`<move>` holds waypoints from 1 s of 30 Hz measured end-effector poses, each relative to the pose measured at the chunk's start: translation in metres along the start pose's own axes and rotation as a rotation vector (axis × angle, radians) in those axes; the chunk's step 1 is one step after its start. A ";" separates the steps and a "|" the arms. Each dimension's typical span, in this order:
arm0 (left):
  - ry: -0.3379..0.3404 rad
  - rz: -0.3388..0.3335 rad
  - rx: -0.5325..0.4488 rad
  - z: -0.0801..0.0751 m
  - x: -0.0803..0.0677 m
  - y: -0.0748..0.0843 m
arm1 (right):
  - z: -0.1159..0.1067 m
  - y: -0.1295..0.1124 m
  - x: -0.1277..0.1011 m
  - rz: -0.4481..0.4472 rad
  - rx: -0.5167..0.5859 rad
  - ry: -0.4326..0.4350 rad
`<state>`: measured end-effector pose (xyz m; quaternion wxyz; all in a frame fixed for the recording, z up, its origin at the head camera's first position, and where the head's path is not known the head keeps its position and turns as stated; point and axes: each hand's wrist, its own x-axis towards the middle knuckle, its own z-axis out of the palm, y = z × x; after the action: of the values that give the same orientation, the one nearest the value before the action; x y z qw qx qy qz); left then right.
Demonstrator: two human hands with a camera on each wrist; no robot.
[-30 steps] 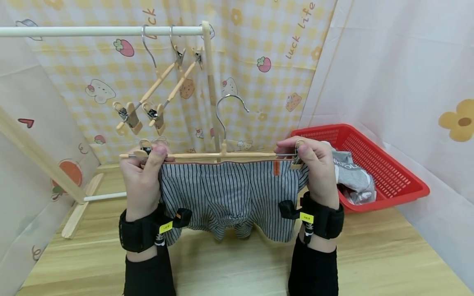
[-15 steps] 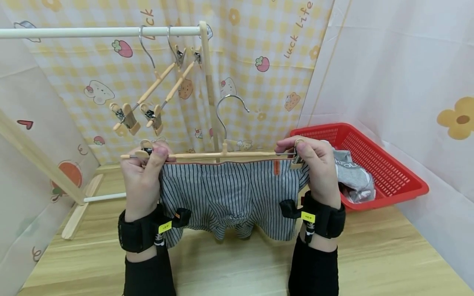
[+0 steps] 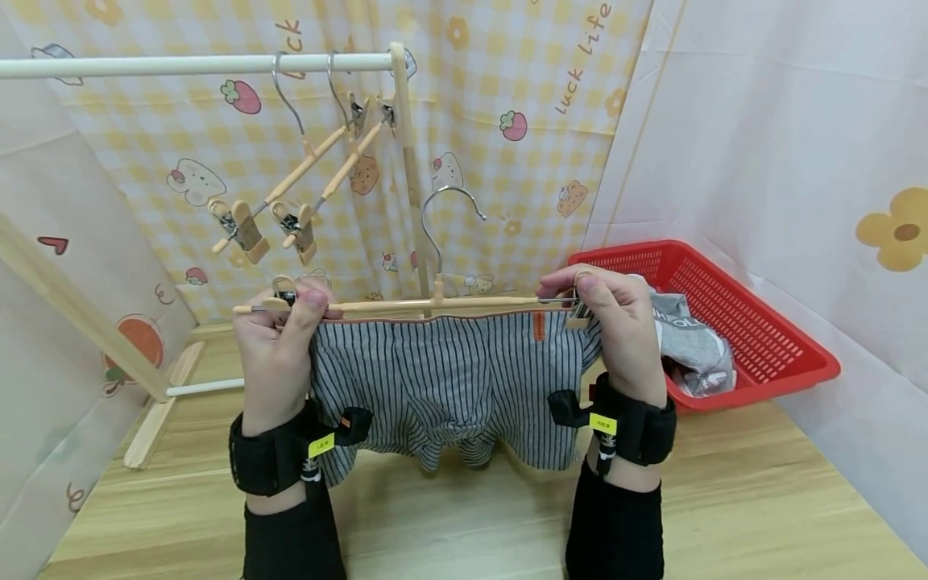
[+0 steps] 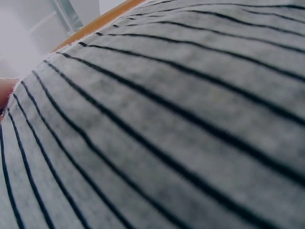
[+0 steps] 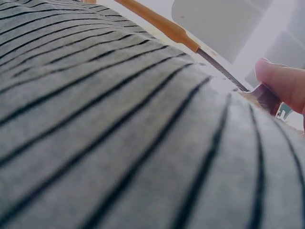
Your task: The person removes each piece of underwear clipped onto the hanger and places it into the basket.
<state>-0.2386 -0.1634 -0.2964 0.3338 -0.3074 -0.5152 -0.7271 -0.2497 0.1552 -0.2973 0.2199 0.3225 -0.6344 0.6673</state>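
In the head view, grey shorts (image 3: 449,379) with dark stripes hang from a clip hanger (image 3: 384,306) held level over the table. My left hand (image 3: 279,346) grips the hanger's left end at its clip (image 3: 285,292), the thumb near the waistband's left corner. At the other end my right hand (image 3: 616,322) pinches the right clip (image 3: 578,306), which sits at the waistband beside a small orange tag (image 3: 539,326). Striped cloth (image 4: 167,114) fills most of the left wrist view. The right wrist view shows a thumb or finger (image 5: 281,83) against the clip.
Behind and left stands a rack whose white rail (image 3: 196,64) carries two bare clip hangers (image 3: 304,169). A red basket (image 3: 768,338) with a grey garment (image 3: 689,338) in it is on the right of the wooden table (image 3: 754,507). Patterned curtains (image 3: 500,64) enclose the back.
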 end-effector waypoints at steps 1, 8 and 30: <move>0.000 0.000 0.004 0.000 0.000 0.000 | 0.000 0.000 0.000 -0.001 -0.008 0.001; 0.006 0.007 0.014 -0.002 -0.002 0.002 | 0.002 0.000 -0.001 0.026 -0.045 0.002; -0.006 0.004 -0.014 0.000 -0.001 0.003 | 0.000 0.000 -0.002 0.029 -0.066 -0.013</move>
<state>-0.2351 -0.1638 -0.2957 0.3316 -0.3129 -0.5104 -0.7292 -0.2479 0.1557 -0.2987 0.2167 0.3101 -0.6620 0.6470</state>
